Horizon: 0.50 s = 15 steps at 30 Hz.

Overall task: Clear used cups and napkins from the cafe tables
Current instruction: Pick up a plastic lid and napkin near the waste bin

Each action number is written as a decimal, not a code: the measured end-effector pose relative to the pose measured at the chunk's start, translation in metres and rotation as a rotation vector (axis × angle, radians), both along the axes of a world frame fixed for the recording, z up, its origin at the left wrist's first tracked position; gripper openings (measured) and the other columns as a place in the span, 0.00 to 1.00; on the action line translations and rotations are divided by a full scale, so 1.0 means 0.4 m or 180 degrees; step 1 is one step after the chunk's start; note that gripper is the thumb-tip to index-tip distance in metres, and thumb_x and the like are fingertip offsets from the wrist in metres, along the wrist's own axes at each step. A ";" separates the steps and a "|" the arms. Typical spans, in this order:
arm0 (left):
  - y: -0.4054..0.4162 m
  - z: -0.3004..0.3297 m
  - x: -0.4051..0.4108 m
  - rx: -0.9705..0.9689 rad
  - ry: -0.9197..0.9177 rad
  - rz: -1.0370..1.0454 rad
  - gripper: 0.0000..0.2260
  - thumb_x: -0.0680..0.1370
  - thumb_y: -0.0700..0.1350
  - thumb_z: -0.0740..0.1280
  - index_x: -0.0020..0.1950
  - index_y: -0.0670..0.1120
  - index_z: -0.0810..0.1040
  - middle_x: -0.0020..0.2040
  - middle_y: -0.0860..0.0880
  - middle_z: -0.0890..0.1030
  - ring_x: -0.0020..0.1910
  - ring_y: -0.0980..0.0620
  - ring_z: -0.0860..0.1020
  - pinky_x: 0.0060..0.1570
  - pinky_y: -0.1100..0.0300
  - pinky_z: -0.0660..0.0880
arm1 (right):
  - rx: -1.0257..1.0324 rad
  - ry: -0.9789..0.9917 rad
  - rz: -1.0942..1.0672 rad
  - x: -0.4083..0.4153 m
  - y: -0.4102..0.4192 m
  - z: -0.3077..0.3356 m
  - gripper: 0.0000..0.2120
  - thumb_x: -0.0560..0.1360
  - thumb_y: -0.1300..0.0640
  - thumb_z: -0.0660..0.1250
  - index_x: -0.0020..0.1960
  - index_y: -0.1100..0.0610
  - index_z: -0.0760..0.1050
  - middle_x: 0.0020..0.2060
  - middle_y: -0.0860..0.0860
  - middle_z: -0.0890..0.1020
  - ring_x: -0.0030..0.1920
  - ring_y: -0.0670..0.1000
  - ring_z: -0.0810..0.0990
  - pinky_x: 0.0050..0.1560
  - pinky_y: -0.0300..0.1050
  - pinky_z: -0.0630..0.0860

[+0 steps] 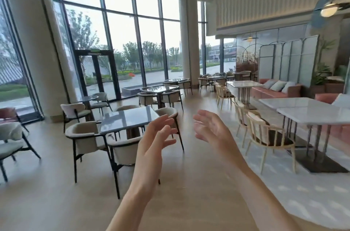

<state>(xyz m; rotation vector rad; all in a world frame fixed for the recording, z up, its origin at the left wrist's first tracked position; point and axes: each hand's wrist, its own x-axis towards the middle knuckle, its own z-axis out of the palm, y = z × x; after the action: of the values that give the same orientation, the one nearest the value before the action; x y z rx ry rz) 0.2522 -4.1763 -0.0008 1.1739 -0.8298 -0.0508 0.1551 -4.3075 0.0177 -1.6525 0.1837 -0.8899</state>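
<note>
- The left hand is raised at frame centre, palm turned inward, fingers loosely spread and holding nothing.
- The right hand is raised just beside it, palm facing the left one, fingers relaxed and likewise holding nothing; a gap lies between the two.
- The dark glass-topped table stands left of centre, beyond the left hand's fingertips, ringed by padded chairs.
- White marble tables stand at the right edge, with pale wooden chairs along their near side.
- No cups or napkins can be made out on any tabletop.
- A broad strip of bare wooden floor runs between the two table groups, under both forearms.
</note>
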 end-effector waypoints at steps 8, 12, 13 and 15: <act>-0.175 0.011 0.447 0.0132 -0.0281 0.0821 0.22 0.74 0.59 0.66 0.64 0.50 0.81 0.61 0.52 0.85 0.61 0.50 0.83 0.61 0.48 0.78 | -0.0054 -0.0167 0.0673 0.535 -0.226 -0.017 0.31 0.71 0.41 0.66 0.72 0.49 0.71 0.63 0.42 0.80 0.65 0.42 0.78 0.72 0.52 0.73; -0.235 0.029 0.656 0.0134 -0.0227 0.1393 0.18 0.78 0.56 0.64 0.64 0.50 0.81 0.59 0.49 0.85 0.60 0.47 0.83 0.65 0.41 0.76 | -0.0118 -0.0128 0.1267 0.805 -0.309 0.001 0.33 0.71 0.40 0.65 0.74 0.50 0.69 0.65 0.45 0.79 0.67 0.45 0.77 0.72 0.55 0.72; -0.244 0.033 0.702 0.0148 -0.0216 0.1522 0.18 0.78 0.56 0.64 0.63 0.51 0.81 0.59 0.48 0.85 0.60 0.47 0.83 0.66 0.40 0.75 | -0.0147 -0.0110 0.1425 0.871 -0.319 0.009 0.34 0.71 0.39 0.65 0.74 0.50 0.69 0.67 0.46 0.78 0.67 0.45 0.76 0.72 0.55 0.73; -0.265 0.044 0.784 0.0115 -0.0136 0.1776 0.17 0.77 0.55 0.64 0.61 0.51 0.83 0.56 0.49 0.86 0.58 0.48 0.84 0.66 0.39 0.75 | -0.0164 -0.0064 0.1728 0.989 -0.330 0.023 0.34 0.70 0.39 0.65 0.74 0.49 0.68 0.68 0.47 0.77 0.67 0.45 0.76 0.70 0.52 0.74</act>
<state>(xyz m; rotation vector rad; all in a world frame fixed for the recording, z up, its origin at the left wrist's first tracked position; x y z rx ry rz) 0.5660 -4.2824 0.0169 1.4085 -0.5159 0.4200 0.5506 -4.4395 0.0270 -1.6242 -0.2947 -0.4981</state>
